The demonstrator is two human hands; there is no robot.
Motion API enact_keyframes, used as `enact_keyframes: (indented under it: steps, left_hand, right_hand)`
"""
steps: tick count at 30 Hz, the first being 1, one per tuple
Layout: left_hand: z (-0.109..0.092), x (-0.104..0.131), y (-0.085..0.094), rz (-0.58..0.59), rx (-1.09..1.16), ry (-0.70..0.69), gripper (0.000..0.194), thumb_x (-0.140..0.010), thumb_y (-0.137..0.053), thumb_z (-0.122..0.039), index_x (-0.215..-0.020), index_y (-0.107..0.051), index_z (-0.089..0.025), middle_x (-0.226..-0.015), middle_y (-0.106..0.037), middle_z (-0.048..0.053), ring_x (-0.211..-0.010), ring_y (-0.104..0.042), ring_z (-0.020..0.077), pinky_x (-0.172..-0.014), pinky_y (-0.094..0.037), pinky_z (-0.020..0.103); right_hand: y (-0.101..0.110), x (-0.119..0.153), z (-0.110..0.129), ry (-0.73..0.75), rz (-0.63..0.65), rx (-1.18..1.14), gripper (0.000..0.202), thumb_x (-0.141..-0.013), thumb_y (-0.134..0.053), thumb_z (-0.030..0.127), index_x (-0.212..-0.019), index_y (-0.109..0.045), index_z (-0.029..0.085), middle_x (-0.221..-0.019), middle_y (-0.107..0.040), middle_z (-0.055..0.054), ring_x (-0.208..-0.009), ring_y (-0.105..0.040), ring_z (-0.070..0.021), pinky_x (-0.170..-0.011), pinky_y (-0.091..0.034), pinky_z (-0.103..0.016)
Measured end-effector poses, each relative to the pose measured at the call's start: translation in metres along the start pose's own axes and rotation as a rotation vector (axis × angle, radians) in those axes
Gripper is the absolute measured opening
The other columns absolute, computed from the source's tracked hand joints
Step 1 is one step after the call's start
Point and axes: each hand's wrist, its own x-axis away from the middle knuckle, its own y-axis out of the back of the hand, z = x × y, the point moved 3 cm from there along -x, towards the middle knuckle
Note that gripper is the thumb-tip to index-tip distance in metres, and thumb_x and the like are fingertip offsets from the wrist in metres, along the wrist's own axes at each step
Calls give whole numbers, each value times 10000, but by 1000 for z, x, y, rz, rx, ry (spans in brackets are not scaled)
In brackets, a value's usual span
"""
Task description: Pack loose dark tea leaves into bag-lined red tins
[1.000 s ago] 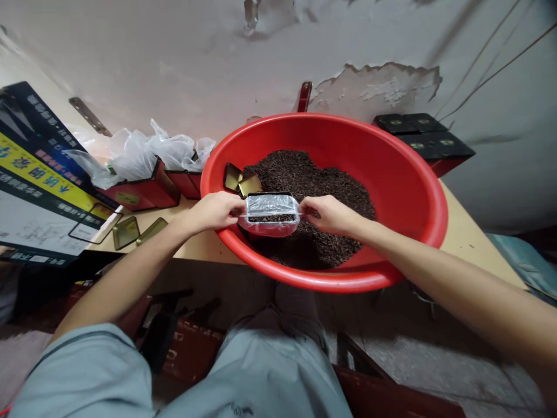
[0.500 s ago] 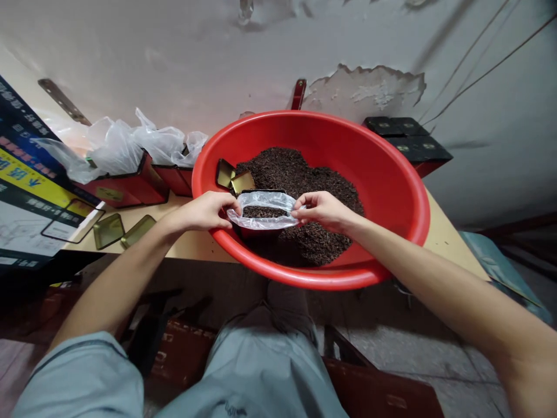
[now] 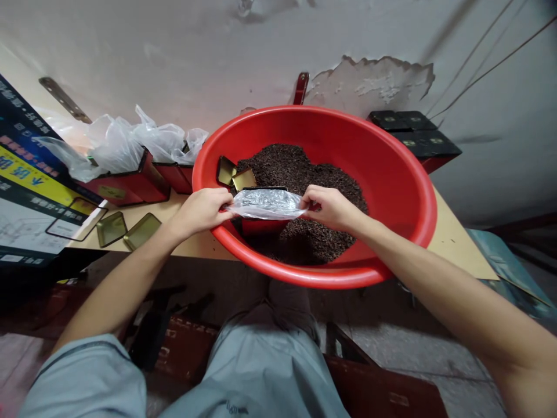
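A clear plastic bag (image 3: 268, 203) lines a red tin (image 3: 261, 227) that stands in a big red basin (image 3: 418, 203). Its mouth is pulled flat and wide, and the plastic covers the tin's opening. My left hand (image 3: 208, 208) pinches the bag's left corner above the basin's rim. The right corner is pinched between the fingers of my right hand (image 3: 328, 206). Dark loose tea-like leaves (image 3: 335, 191) are heaped behind and to the right of the tin. Two small gold-coloured lids (image 3: 244, 179) lie in the basin, just behind my left hand.
Red tins (image 3: 143, 183) with plastic bags sticking out stand on the table (image 3: 456, 238) at the left, with two gold lids (image 3: 143, 231) before them. A printed box (image 3: 30, 191) is at the far left. Black-topped tins (image 3: 418, 142) stand behind the basin at the right.
The bag's mouth, open before with dark leaves showing inside, is now drawn flat and closed over. My hands have moved slightly apart, still on its corners.
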Motion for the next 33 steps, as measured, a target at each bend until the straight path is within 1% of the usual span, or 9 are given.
enact_keyframes:
  steps: [4,7,14,17,20,23,27,30,33]
  left_hand:
    - [7,-6,6,23,151,-102,264,-935,-678,-392,-764,-705,-192,-815,-679,33,-724,-620,160,-699,-467,267]
    - [7,-13,7,44,234,-105,341,-950,-629,-398,-689,-677,-184,-786,-662,30,-677,-601,136,-692,-466,264]
    - [1,-26,-2,18,318,269,289,-793,-626,-243,-533,-505,-214,-480,-552,-23,-505,-522,121,-495,-352,238]
    - [-3,-30,-1,-28,365,352,168,-656,-665,-140,-632,-522,-225,-505,-580,-52,-501,-537,123,-478,-363,229]
    - [-12,-37,5,-37,391,347,193,-650,-650,-88,-802,-621,-203,-599,-653,-40,-567,-594,141,-544,-431,242]
    - [-30,-48,9,24,399,316,219,-704,-605,-60,-865,-711,-164,-626,-681,-12,-617,-643,163,-615,-475,264]
    - [-48,-61,4,183,456,350,292,-754,-548,-39,-895,-789,-127,-546,-642,-11,-552,-634,160,-590,-479,260]
    - [-46,-63,3,222,486,299,305,-770,-550,-73,-919,-813,-109,-556,-660,1,-549,-633,155,-576,-474,249]
    - [-39,-57,7,293,481,125,304,-785,-632,-179,-1014,-826,-129,-681,-732,5,-604,-649,147,-591,-457,236]
  right_hand:
    - [0,-2,4,-93,-37,31,326,-927,-632,428,-683,-571,220,-683,-613,-20,-658,-546,-156,-663,-433,-297]
    - [-3,-5,6,-159,-61,52,410,-985,-522,437,-631,-492,233,-597,-565,-7,-628,-517,-149,-638,-392,-290]
    - [-17,-9,11,-265,-163,126,389,-928,-595,339,-585,-444,236,-552,-562,5,-551,-479,-121,-596,-361,-282]
    - [-15,-5,15,-348,-207,14,369,-901,-668,355,-645,-428,243,-526,-535,40,-471,-476,-100,-528,-355,-262]
    - [-8,-8,20,-393,-246,-160,340,-857,-752,381,-759,-453,252,-574,-559,60,-432,-502,-94,-448,-335,-244]
    - [-11,-22,31,-384,-172,-319,304,-861,-779,396,-817,-516,250,-576,-584,61,-406,-506,-94,-407,-343,-240]
    - [-29,-43,46,-384,-21,-353,107,-918,-721,271,-858,-661,205,-508,-596,46,-420,-549,-119,-449,-422,-253]
    - [-32,-46,48,-418,12,-362,126,-939,-675,214,-833,-734,180,-522,-626,24,-447,-583,-128,-489,-480,-266]
    - [-23,-42,46,-368,137,-434,48,-869,-756,203,-871,-801,187,-638,-716,10,-535,-645,-138,-544,-537,-270]
